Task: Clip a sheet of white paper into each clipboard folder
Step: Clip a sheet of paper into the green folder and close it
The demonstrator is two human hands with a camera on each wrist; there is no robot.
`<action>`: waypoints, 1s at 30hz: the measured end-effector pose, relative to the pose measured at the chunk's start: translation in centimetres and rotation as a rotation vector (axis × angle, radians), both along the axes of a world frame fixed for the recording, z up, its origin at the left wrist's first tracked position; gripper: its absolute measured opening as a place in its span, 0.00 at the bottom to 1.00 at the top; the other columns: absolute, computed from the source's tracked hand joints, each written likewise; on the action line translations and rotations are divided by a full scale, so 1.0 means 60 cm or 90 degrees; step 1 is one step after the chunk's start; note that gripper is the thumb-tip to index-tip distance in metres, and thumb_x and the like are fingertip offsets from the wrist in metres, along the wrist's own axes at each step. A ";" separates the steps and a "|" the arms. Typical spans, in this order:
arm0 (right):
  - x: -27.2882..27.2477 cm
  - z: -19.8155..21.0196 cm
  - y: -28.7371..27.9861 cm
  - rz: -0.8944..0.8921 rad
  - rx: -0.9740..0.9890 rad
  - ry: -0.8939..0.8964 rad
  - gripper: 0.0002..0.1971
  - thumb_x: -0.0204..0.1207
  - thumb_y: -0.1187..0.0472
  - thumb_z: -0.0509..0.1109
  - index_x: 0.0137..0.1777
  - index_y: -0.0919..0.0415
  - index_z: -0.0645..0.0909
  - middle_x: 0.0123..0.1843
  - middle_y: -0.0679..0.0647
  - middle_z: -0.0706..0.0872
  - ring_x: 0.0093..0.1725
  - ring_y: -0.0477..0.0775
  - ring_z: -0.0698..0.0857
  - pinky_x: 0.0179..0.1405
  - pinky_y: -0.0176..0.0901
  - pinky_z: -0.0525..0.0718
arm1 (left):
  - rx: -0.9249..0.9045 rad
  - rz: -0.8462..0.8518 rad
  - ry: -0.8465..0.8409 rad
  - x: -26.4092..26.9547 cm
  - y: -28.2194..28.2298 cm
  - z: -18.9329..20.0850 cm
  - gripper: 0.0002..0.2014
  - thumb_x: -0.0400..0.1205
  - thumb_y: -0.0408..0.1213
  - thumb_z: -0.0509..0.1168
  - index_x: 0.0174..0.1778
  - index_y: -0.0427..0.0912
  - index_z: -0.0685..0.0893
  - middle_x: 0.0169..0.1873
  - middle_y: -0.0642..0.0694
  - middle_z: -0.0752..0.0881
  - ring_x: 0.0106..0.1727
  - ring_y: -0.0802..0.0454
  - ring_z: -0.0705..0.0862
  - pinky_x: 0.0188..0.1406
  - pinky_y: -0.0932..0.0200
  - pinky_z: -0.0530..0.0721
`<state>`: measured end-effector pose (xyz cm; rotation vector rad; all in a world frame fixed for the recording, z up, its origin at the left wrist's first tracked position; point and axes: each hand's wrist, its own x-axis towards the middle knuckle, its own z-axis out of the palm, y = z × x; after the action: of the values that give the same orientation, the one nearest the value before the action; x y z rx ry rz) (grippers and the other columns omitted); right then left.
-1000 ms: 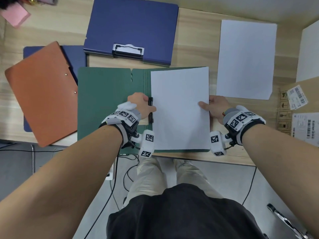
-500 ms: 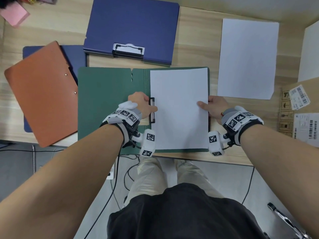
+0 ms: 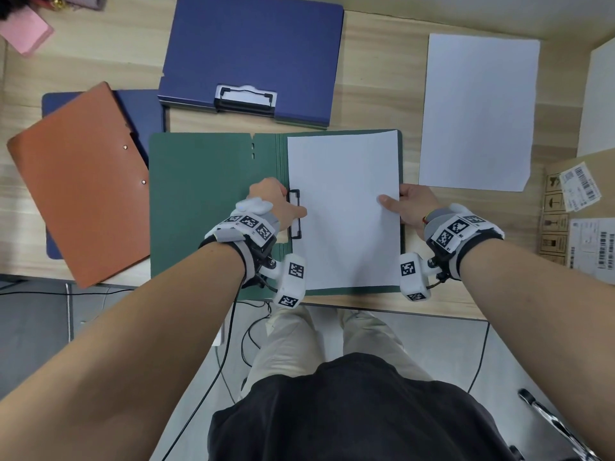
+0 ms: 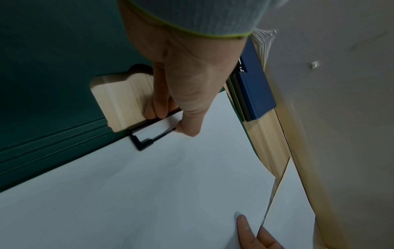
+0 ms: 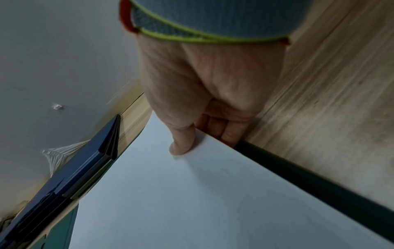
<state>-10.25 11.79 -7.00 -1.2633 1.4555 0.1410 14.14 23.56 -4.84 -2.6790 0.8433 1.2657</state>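
An open green clipboard folder lies flat at the table's front. A white sheet covers its right half. The black wire clip lies over the sheet's left edge. My left hand pinches that clip between thumb and curled fingers. My right hand pinches the sheet's right edge, thumb on top and fingers underneath. The folder's dark green rim shows just beyond the sheet.
A shut blue clipboard folder lies behind the green one. An orange folder rests on another blue one at the left. A loose white sheet lies at the right, and a cardboard box beyond it.
The sheet slid left and now sits squarely inside the folder's right half. The clip came down flat onto its left edge. Both hands kept their places.
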 end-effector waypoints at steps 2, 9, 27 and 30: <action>0.002 0.001 0.001 -0.008 -0.002 0.002 0.10 0.77 0.53 0.75 0.55 0.54 0.84 0.56 0.55 0.90 0.58 0.61 0.89 0.66 0.56 0.84 | 0.018 -0.001 -0.015 -0.005 -0.007 0.008 0.18 0.70 0.49 0.77 0.35 0.49 0.72 0.31 0.51 0.76 0.38 0.48 0.80 0.41 0.59 0.83; 0.002 0.002 0.002 -0.003 -0.010 0.011 0.14 0.77 0.53 0.75 0.59 0.57 0.85 0.57 0.56 0.90 0.58 0.60 0.88 0.66 0.54 0.84 | 0.049 -0.020 -0.035 -0.016 -0.018 0.005 0.19 0.69 0.49 0.78 0.43 0.46 0.75 0.30 0.50 0.76 0.38 0.48 0.81 0.35 0.58 0.79; 0.040 0.065 -0.012 0.002 -0.027 -0.047 0.09 0.76 0.61 0.75 0.53 0.65 0.85 0.46 0.59 0.90 0.40 0.54 0.89 0.48 0.47 0.90 | 0.074 -0.048 -0.053 -0.015 -0.014 0.008 0.25 0.72 0.52 0.76 0.59 0.42 0.80 0.48 0.45 0.87 0.39 0.45 0.82 0.30 0.58 0.76; 0.072 0.055 0.007 0.096 0.003 -0.035 0.09 0.76 0.57 0.75 0.53 0.57 0.85 0.50 0.53 0.88 0.48 0.54 0.88 0.57 0.51 0.89 | 0.051 -0.030 -0.046 0.005 0.000 0.018 0.31 0.71 0.58 0.76 0.63 0.43 0.76 0.51 0.43 0.85 0.43 0.43 0.83 0.40 0.53 0.82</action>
<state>-5.92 12.19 -3.70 -1.3629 1.3118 0.2090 14.45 23.55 -3.78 -2.6099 0.8227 1.1587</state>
